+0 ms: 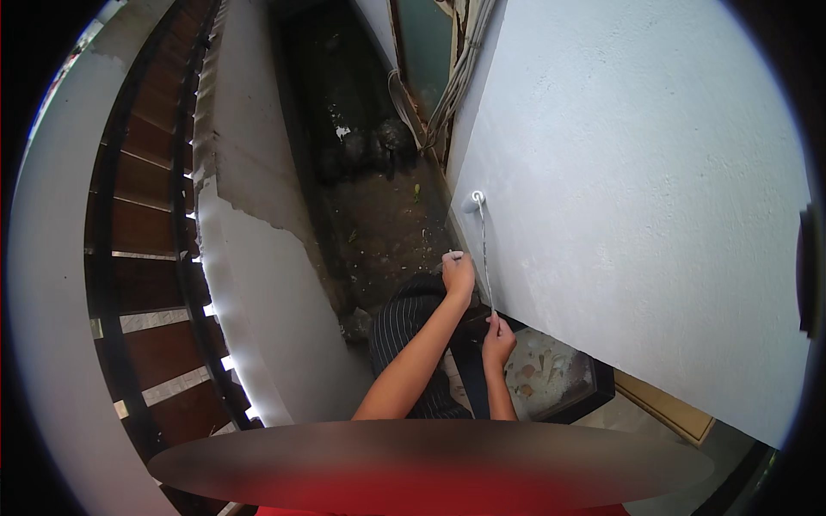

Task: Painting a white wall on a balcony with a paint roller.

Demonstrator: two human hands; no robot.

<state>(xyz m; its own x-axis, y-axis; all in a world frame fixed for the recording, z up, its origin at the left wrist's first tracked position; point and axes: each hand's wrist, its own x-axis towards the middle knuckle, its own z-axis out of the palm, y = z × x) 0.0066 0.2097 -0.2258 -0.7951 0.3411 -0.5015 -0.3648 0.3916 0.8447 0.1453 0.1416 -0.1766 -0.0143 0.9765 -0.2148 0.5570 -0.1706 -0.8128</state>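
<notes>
A small paint roller [474, 201] with a pale sleeve rests against the white wall near its left edge. Its long, thin, paint-streaked metal rod runs down to my right hand [499, 342], whose fingers are closed around the lower end. My left hand [458, 271] is curled beside the wall's edge, left of the rod and higher than my right hand. Its fingertips look whitish, and whether they hold something small is not clear. The white-painted wall [619, 193] fills the right side of the view.
Below lies a dark, stained floor [387, 226] with leaves and white specks. Cables [461, 77] hang by the wall corner. A slatted railing [148, 226] and low wall [258, 277] stand left. A dark-framed glass tabletop [548, 371] over shells is below right, near a tan panel [668, 406].
</notes>
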